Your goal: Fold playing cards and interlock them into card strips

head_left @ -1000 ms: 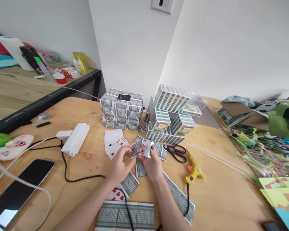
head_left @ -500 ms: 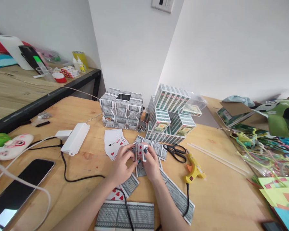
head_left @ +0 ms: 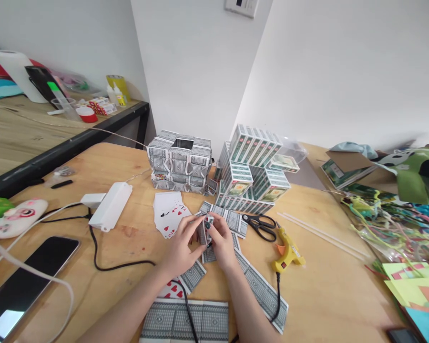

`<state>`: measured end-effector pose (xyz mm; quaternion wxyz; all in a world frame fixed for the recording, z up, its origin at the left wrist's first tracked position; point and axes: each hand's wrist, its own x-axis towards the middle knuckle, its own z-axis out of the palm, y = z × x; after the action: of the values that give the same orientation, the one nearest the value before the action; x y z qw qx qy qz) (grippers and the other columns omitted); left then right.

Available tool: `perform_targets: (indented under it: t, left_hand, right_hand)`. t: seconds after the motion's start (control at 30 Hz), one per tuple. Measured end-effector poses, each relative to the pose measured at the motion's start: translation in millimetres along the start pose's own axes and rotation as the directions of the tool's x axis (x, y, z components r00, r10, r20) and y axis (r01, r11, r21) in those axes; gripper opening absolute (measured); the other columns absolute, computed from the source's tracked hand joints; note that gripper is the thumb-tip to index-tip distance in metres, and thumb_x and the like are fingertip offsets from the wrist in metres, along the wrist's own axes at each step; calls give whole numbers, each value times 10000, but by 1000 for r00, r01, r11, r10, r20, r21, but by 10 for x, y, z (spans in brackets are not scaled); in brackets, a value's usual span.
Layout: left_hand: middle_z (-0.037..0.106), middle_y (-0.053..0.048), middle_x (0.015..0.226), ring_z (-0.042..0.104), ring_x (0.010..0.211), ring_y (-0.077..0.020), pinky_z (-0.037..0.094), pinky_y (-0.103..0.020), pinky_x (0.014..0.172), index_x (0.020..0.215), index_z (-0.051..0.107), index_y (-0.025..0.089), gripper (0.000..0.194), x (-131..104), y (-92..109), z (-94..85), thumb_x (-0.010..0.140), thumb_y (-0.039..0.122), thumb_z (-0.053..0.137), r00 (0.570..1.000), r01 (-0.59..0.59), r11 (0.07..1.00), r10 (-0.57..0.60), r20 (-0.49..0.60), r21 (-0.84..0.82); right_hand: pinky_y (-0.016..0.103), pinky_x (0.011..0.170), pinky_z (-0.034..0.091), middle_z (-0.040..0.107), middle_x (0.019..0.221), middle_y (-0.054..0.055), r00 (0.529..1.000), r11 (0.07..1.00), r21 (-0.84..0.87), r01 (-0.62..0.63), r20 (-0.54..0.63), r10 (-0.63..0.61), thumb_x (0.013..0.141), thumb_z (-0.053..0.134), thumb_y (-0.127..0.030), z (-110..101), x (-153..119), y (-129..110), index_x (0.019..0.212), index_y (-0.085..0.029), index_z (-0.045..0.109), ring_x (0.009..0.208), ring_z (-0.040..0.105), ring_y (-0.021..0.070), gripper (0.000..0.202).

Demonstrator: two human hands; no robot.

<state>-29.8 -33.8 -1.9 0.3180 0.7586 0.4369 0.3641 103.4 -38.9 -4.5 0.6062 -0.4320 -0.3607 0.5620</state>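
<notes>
Between my two hands is a folded playing card point(head_left: 202, 233), its grey patterned back showing. My left hand point(head_left: 183, 243) pinches its left side; my right hand point(head_left: 219, 238) grips the right side, thumb pressed on a narrow white edge. Fingers hide much of the card. Beneath and around the hands lie joined card strips point(head_left: 262, 286) and a loose card point(head_left: 193, 276). A fan of playing cards point(head_left: 166, 212) lies face up beyond my left hand. Black scissors point(head_left: 262, 226) and a yellow glue gun point(head_left: 288, 252) rest to the right.
Behind the hands stand a box built of cards point(head_left: 180, 162) and stacked card packs point(head_left: 250, 171). A white power strip point(head_left: 110, 207) and a phone point(head_left: 32, 281) lie left. The black cord point(head_left: 189, 314) crosses a card panel point(head_left: 164, 324) in front. Clear glue sticks point(head_left: 325, 236) lie right.
The card has been turned and folded in my fingers: its red-marked face showed before, and now the grey back does. Both hands have drawn closer together around it.
</notes>
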Motion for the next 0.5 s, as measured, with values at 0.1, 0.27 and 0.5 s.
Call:
perform_targets:
  t: [0.1, 0.27, 0.5]
  left_hand:
    - [415, -67, 1179, 523, 806, -151, 493, -309, 743, 1311, 312, 308, 627, -2, 12, -22, 744, 219, 564, 1000, 3, 1000, -2, 21, -22]
    - [399, -69, 1199, 523, 804, -146, 489, -306, 735, 1282, 342, 289, 590, -7, 11, -24, 741, 206, 560, 1000, -6, 1000, 6, 24, -23]
    - [426, -84, 1198, 460, 568, -68, 494, -290, 638, 1192, 393, 232, 534, -2, 6, 29, 692, 77, 497, 999, -11, 999, 9, -47, -35]
  right_hand:
    - [301, 755, 448, 627, 942, 36, 1000, 1000, -4, 5, 2, -4, 719, 632, -347, -3, 1, -4, 1035, -223, 541, 846, 568, 178, 352]
    - [301, 750, 447, 624, 915, 22, 1000, 1000, 8, 21, 10, -21, 710, 643, -355, -2, -3, -3, 1018, -240, 546, 823, 568, 173, 343]
    - [300, 789, 432, 570, 912, 18, 995, 992, -80, 93, 46, -90, 711, 647, -320, 6, -6, 21, 1009, -234, 523, 856, 540, 166, 335]
